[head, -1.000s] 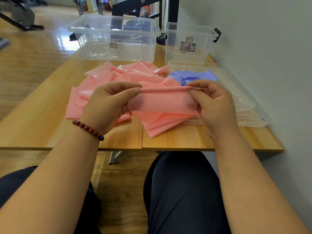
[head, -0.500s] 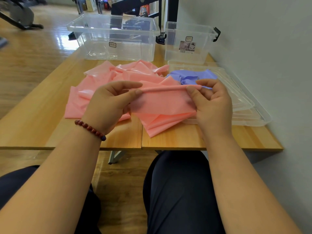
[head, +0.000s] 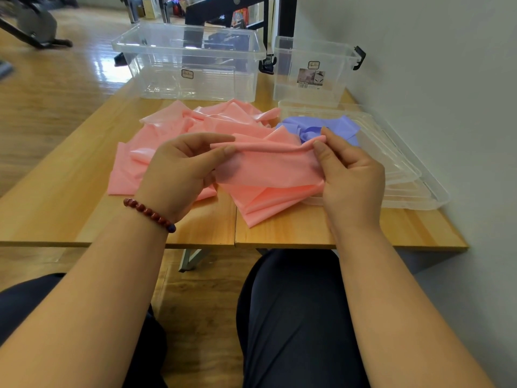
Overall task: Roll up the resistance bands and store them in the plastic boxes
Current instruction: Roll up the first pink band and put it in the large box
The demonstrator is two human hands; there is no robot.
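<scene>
Slack now shows in the rolled top edge of the pink resistance band [head: 268, 166], taut before; left hand [head: 179, 172] and right hand [head: 354, 177] each pinch one end above the near table [head: 70, 197]. Rolling looks barely started; next, both hands should turn the edge evenly.

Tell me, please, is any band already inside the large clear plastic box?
No, the large clear plastic box holds no band; the pink bands lie on the wooden table.
</scene>
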